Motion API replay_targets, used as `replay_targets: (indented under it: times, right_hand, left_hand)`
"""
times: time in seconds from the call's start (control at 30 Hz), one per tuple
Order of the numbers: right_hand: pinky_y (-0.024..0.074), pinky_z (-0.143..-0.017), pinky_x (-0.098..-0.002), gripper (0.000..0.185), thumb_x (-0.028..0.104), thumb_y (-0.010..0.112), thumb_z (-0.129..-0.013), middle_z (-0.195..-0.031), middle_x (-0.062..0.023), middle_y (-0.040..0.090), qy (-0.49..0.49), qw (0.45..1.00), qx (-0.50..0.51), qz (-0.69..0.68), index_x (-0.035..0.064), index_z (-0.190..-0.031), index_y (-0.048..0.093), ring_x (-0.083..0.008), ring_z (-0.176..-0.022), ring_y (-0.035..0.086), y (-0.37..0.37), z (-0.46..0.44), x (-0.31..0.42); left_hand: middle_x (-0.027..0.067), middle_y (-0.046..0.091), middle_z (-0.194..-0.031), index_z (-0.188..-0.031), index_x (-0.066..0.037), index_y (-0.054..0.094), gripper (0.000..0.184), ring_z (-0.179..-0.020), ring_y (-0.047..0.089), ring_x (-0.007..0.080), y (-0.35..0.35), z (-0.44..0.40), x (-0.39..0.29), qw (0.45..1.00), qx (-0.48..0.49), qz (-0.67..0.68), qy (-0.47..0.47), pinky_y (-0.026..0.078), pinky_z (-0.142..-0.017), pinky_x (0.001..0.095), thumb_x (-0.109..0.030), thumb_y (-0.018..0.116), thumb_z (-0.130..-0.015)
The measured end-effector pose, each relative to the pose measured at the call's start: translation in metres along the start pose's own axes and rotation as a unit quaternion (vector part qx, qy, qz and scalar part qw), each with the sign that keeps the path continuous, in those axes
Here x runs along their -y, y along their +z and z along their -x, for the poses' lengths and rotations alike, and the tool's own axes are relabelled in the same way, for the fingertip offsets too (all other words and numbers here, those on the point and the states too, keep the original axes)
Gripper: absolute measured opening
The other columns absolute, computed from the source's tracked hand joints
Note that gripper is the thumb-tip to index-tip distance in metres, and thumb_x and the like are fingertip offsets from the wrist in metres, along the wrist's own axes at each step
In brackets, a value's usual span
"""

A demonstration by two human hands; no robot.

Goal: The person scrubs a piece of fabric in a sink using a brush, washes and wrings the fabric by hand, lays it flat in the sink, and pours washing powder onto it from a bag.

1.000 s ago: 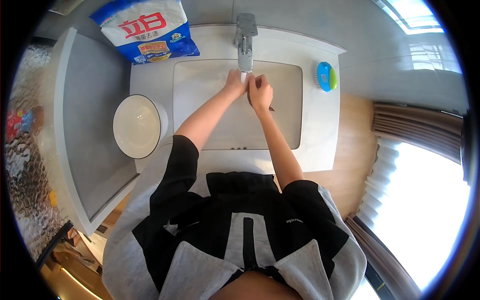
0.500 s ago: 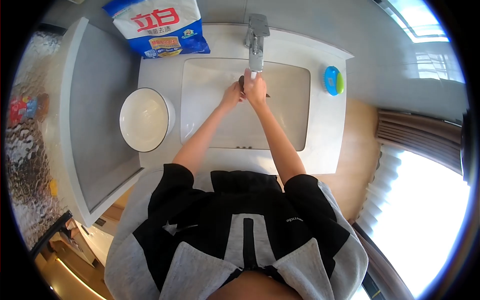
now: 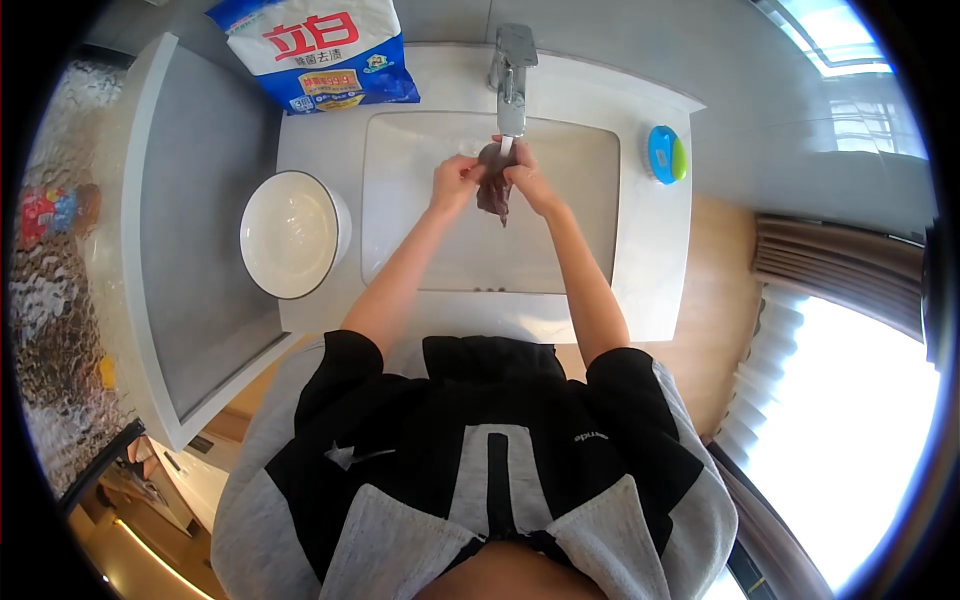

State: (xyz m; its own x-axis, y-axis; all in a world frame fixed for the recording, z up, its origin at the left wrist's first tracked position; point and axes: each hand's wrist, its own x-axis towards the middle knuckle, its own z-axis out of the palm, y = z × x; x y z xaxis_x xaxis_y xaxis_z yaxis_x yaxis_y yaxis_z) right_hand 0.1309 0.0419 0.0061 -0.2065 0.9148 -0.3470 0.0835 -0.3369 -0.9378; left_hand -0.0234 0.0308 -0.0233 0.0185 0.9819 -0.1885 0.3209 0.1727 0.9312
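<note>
A small dark brown, wet-looking cloth (image 3: pixel 494 185) hangs under the chrome faucet (image 3: pixel 512 85), above the white sink (image 3: pixel 410 245). Water (image 3: pixel 507 146) runs from the spout onto its upper part. My left hand (image 3: pixel 454 184) pinches the cloth's left edge between thumb and fingers. On the other side, my right hand (image 3: pixel 532 181) grips it, thumb in front and fingers partly hidden behind. The lower end of the cloth dangles in a narrow tip between my hands.
Left of the sink stands a white basin (image 3: pixel 290 235) with a dark rim. A blue and white detergent bag (image 3: pixel 325 50) is at the back left. To the right lies a blue and green scrubbing brush (image 3: pixel 665 155). A grey panel (image 3: pixel 210 230) borders the counter's left side.
My hands have moved apart, and the cloth, mostly hidden in them before, now hangs spread between them under the water. My left hand shifted slightly left, my right hand slightly right.
</note>
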Motion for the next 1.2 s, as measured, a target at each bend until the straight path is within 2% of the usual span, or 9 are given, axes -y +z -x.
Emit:
replay_targets:
  times: [0.13, 0.3, 0.5, 0.6, 0.7, 0.77, 0.9, 0.93, 1.2]
  right_hand:
    - [0.0404, -0.08, -0.0305, 0.055, -0.007, 0.038, -0.062, -0.102, -0.0096, 0.038, -0.058, 0.993, -0.003, 0.104, 0.0081, -0.114, 0.046, -0.0224, -0.097, 0.041, -0.013, 0.004, 0.001]
    - [0.0431, -0.075, -0.035, 0.042, -0.01, 0.043, -0.061, -0.094, -0.0134, 0.044, -0.121, 0.944, -0.015, 0.305, 0.0062, -0.098, 0.056, -0.0303, -0.086, 0.049, -0.024, 0.008, 0.006]
    - [0.0448, -0.07, -0.0344, 0.028, -0.005, 0.053, -0.066, -0.086, -0.0127, 0.047, -0.21, 0.927, -0.128, 0.282, 0.0045, -0.092, 0.058, -0.0284, -0.081, 0.053, -0.028, -0.003, -0.006]
    - [0.0452, -0.07, -0.0351, 0.018, 0.014, 0.061, -0.076, -0.081, -0.0092, 0.049, -0.073, 0.936, -0.291, 0.182, 0.0032, -0.09, 0.056, -0.0241, -0.077, 0.054, -0.005, -0.005, -0.029]
    - [0.0455, -0.068, -0.0357, 0.039, 0.042, 0.057, -0.08, -0.078, -0.0059, 0.05, 0.212, 0.958, -0.081, -0.176, 0.004, -0.091, 0.053, -0.0192, -0.073, 0.052, 0.009, 0.008, -0.028]
    - [0.0458, -0.069, -0.036, 0.048, 0.052, 0.046, -0.082, -0.078, -0.0041, 0.052, 0.2, 0.902, 0.006, -0.382, 0.0057, -0.094, 0.051, -0.0171, -0.074, 0.051, 0.019, 0.0, -0.06]
    - [0.0433, -0.079, -0.0311, 0.027, 0.034, 0.043, -0.089, -0.083, -0.0023, 0.054, 0.155, 0.855, 0.024, -0.494, 0.008, -0.095, 0.05, -0.0158, -0.08, 0.052, 0.028, 0.017, -0.057]
    - [0.0417, -0.08, -0.0296, 0.014, 0.02, 0.046, -0.089, -0.087, -0.0023, 0.054, 0.144, 0.833, 0.038, -0.533, 0.0085, -0.097, 0.048, -0.0153, -0.082, 0.052, 0.027, 0.012, -0.069]
    - [0.0454, -0.064, -0.0215, 0.023, -0.004, 0.058, -0.076, -0.088, -0.0055, 0.054, 0.214, 0.76, -0.049, -0.611, 0.0058, -0.094, 0.048, -0.0151, -0.078, 0.052, 0.024, 0.01, -0.069]
  left_hand:
    - [0.006, 0.061, -0.075, -0.093, -0.002, 0.061, 0.019, -0.066, 0.054, 0.0139, -0.012, -0.006, -0.008, 0.991, -0.036, -0.081, 0.099, 0.042, -0.058, 0.0268, -0.009, 0.06, -0.076]
    - [0.0073, 0.058, -0.072, -0.082, 0.0, 0.057, 0.019, -0.07, 0.054, 0.0159, -0.028, -0.015, -0.003, 0.995, 0.088, 0.019, 0.048, 0.041, -0.064, 0.0278, -0.019, 0.056, -0.079]
    - [0.0, 0.05, -0.081, -0.085, -0.004, 0.049, 0.025, -0.08, 0.045, 0.009, -0.034, -0.014, -0.035, 0.963, 0.199, 0.146, -0.109, 0.035, -0.07, 0.0232, -0.028, 0.057, -0.08]
    - [0.0029, 0.05, -0.089, -0.095, -0.007, 0.041, 0.039, -0.084, 0.047, 0.0113, -0.022, -0.004, -0.042, 0.95, 0.196, 0.18, -0.163, 0.036, -0.073, 0.0245, -0.032, 0.063, -0.073]
    - [0.0043, 0.051, -0.091, -0.099, -0.007, 0.04, 0.044, -0.087, 0.049, 0.0138, -0.018, 0.005, -0.039, 0.962, 0.2, 0.111, -0.148, 0.038, -0.075, 0.0264, -0.031, 0.065, -0.072]
    - [0.0055, 0.052, -0.095, -0.102, -0.007, 0.04, 0.048, -0.089, 0.05, 0.0155, -0.016, 0.012, -0.031, 0.965, 0.194, 0.125, -0.127, 0.039, -0.079, 0.0294, -0.026, 0.069, -0.069]
    - [0.0069, 0.051, -0.098, -0.105, -0.007, 0.036, 0.051, -0.09, 0.05, 0.0156, -0.015, 0.022, -0.018, 0.976, 0.166, 0.102, -0.095, 0.04, -0.079, 0.0299, -0.02, 0.07, -0.068]
    - [0.0073, 0.051, -0.098, -0.105, -0.007, 0.035, 0.052, -0.089, 0.05, 0.0155, -0.014, 0.024, -0.008, 0.981, 0.154, 0.082, -0.081, 0.04, -0.078, 0.0299, -0.019, 0.07, -0.069]
    - [0.0148, 0.051, -0.091, -0.102, -0.003, 0.028, 0.042, -0.083, 0.054, 0.0224, -0.009, 0.037, 0.004, 0.991, 0.131, 0.013, -0.018, 0.043, -0.071, 0.0322, -0.021, 0.057, -0.078]
